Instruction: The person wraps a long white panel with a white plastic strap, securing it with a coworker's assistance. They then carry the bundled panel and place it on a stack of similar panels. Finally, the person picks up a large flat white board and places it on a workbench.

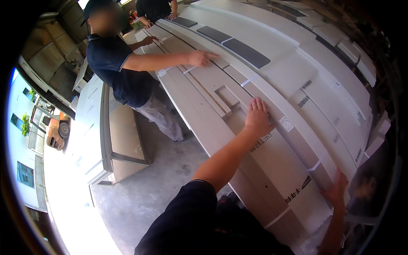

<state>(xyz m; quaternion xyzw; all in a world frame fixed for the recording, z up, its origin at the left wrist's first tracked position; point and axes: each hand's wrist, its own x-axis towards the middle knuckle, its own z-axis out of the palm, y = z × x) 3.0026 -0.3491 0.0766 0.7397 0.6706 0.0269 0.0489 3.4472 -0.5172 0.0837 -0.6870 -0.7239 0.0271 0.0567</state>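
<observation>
My left hand [258,117] lies with its fingers stretched out on top of the stacked boards, at the edge of a long narrow pale panel [293,142]. White straps [315,165] run across this panel, and a small printed label [286,123] is stuck near it. At the panel's near right end, my right hand [336,189] grips the edge with thumb and fingers apart around it; its fingertips are partly hidden. Below my left hand is a wide printed board [276,157]. Just beyond is a board with a rectangular cutout [227,95].
Across the stack, a co-worker [114,63] in a dark shirt reaches onto the boards; another person [153,10] stands farther back. Dark grey strips [246,53] lie on the wide white panels. A second stack [95,123] stands left on the concrete floor [170,165], near an orange vehicle [55,132].
</observation>
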